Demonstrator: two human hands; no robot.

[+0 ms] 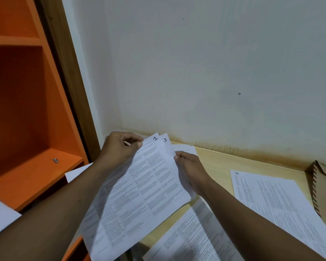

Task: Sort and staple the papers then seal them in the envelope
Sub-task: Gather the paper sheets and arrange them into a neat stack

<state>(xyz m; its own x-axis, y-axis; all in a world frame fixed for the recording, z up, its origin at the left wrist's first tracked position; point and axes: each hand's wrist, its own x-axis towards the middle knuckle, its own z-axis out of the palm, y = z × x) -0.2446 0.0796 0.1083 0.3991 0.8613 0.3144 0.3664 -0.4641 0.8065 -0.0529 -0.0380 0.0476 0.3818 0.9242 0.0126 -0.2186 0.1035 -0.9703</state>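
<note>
On the worktop (220,162), sheet 4 (271,200) lay at lower right beside the envelope (324,191), apart from the fanned sheets (139,185) at centre. The left grip (119,147) pinched their top edge and the right grip (190,170) their right edge. Such light pinches could let pages slip out of order.

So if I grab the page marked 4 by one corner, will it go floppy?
Probably floppy: page 4 looks like one thin sheet lying flat on the desk. It likely weighs almost nothing, since the left hand and right hand hold similar pages by fingertip pinches. Pushed, it would probably slide, not roll.
</note>
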